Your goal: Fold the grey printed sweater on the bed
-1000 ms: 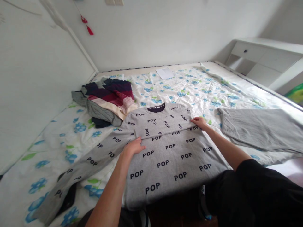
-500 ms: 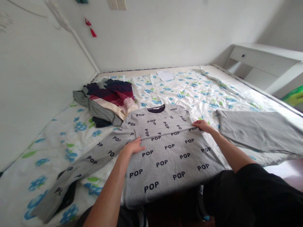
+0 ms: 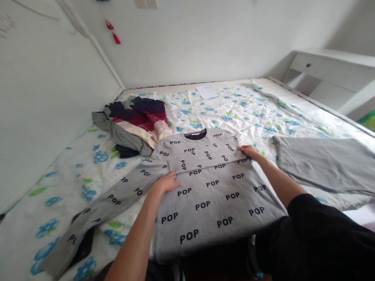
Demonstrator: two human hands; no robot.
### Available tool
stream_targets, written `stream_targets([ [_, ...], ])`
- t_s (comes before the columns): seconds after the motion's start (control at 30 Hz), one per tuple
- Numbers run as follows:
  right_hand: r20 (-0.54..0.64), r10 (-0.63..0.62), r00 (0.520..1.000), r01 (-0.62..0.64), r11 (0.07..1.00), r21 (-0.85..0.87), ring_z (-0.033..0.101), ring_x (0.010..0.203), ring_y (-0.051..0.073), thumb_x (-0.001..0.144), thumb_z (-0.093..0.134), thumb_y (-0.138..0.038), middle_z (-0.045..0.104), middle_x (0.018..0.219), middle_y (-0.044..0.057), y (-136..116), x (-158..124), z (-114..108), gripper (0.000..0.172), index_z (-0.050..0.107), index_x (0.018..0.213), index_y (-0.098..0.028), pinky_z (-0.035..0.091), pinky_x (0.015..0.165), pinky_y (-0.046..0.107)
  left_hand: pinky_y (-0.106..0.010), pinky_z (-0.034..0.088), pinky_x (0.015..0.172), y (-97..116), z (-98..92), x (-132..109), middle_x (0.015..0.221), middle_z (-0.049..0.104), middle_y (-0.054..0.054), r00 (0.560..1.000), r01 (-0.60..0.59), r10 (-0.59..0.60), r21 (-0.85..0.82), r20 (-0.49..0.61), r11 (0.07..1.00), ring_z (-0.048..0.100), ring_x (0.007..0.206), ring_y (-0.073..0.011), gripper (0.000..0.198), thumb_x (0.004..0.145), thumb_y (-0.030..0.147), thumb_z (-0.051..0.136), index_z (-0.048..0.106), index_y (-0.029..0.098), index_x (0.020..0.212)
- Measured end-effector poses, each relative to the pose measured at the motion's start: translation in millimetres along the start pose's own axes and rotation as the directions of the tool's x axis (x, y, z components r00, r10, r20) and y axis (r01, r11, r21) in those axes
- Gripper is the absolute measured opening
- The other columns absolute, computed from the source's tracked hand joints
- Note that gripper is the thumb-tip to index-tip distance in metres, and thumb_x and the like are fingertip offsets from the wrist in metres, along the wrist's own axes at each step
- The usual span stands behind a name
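Observation:
A grey sweatshirt printed with "POP" lies spread on the floral bedsheet in front of me. One sleeve is folded across its chest, forming a straight edge below the dark collar. My left hand rests flat at the left end of that folded edge, fingers together and pointing right. My right hand lies flat at the right end, fingers stretched toward the left. The other sleeve trails out to the lower left over the sheet.
A pile of folded clothes in navy, maroon, cream and grey sits at the left by the wall. A grey ribbed garment lies at the right. A white paper is near the far edge. White drawers stand right of the bed.
Both hands stay on the folded sleeve edge; only the view has shifted slightly. Nothing on the bed has visibly moved.

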State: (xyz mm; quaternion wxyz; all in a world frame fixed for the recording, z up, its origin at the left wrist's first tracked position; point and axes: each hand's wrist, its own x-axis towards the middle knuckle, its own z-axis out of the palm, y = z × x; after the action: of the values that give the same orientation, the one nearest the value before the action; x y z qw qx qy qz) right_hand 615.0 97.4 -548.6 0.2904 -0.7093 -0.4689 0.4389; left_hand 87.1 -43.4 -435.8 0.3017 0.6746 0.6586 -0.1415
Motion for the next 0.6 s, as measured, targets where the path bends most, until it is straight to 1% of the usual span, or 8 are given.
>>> stream_targets([
  [0.1,-0.073,0.033,0.997,-0.036,0.998,-0.043,0.054,0.058,0.013,0.087,0.092,-0.055,0.063,0.061,-0.002,2,0,1,0.039,0.075,0.085,-0.02,0.042,0.053,0.022,-0.039,0.044,0.136,0,-0.7,-1,0.188,0.036,-0.012,1.0,0.013,-0.013,0.006,0.014,1.0,0.054,0.166,-0.0348,0.071,0.094,0.045,0.075,0.071,0.019,0.16],
  [0.2,-0.102,-0.006,0.995,-0.007,0.992,-0.122,0.058,0.058,0.014,0.09,0.087,-0.057,0.066,0.061,-0.001,2,-6,3,0.039,0.079,0.09,-0.02,0.045,0.055,0.023,-0.041,0.044,0.136,1,-1.7,-2,0.187,0.037,-0.01,1.0,0.018,-0.018,-0.014,0.012,1.0,0.056,0.165,-0.035,0.073,0.091,0.044,0.076,0.071,0.022,0.161],
  [0.27,-0.11,-0.03,0.993,0.014,0.99,-0.14,0.062,0.061,0.016,0.091,0.085,-0.056,0.07,0.065,0.001,1,-11,3,0.038,0.082,0.095,-0.019,0.048,0.059,0.024,-0.042,0.044,0.136,2,-2.3,-3,0.188,0.036,-0.013,1.0,0.015,-0.015,-0.018,0.011,1.0,0.057,0.163,-0.0363,0.071,0.091,0.042,0.076,0.072,0.019,0.159],
  [0.33,-0.129,-0.044,0.991,0.027,0.99,-0.137,0.067,0.066,0.017,0.094,0.082,-0.051,0.077,0.073,0.003,0,-19,3,0.034,0.084,0.102,-0.018,0.05,0.063,0.025,-0.04,0.045,0.135,3,-3.1,-4,0.188,0.035,-0.016,1.0,0.008,-0.008,-0.02,0.003,1.0,0.058,0.163,-0.037,0.067,0.092,0.04,0.076,0.076,0.016,0.154],
  [0.43,-0.175,-0.076,0.982,0.045,0.984,-0.175,0.076,0.078,0.019,0.099,0.074,-0.04,0.086,0.093,0.007,-2,-34,3,0.031,0.084,0.117,-0.017,0.055,0.073,0.025,-0.037,0.046,0.133,3,-5.0,-6,0.183,0.047,-0.017,0.999,-0.012,0.009,-0.047,-0.05,0.999,0.057,0.163,-0.0374,0.059,0.087,0.04,0.082,0.082,0.018,0.143],
  [0.5,-0.223,-0.111,0.969,0.057,0.97,-0.236,0.08,0.09,0.021,0.1,0.069,-0.033,0.088,0.104,0.01,-3,-49,3,0.033,0.083,0.125,-0.016,0.059,0.083,0.027,-0.038,0.046,0.133,3,-7.0,-8,0.179,0.054,-0.016,0.996,-0.031,0.025,-0.067,-0.088,0.997,0.058,0.163,-0.0368,0.055,0.085,0.04,0.083,0.084,0.022,0.136],
  [0.6,-0.267,-0.17,0.949,0.083,0.947,-0.31,0.082,0.104,0.024,0.098,0.069,-0.028,0.087,0.115,0.013,-3,-75,2,0.038,0.081,0.132,-0.016,0.061,0.098,0.031,-0.041,0.044,0.134,4,-10.3,-15,0.175,0.06,-0.014,0.991,-0.055,0.041,-0.108,-0.129,0.993,0.06,0.162,-0.0352,0.049,0.083,0.04,0.08,0.085,0.026,0.13],
])
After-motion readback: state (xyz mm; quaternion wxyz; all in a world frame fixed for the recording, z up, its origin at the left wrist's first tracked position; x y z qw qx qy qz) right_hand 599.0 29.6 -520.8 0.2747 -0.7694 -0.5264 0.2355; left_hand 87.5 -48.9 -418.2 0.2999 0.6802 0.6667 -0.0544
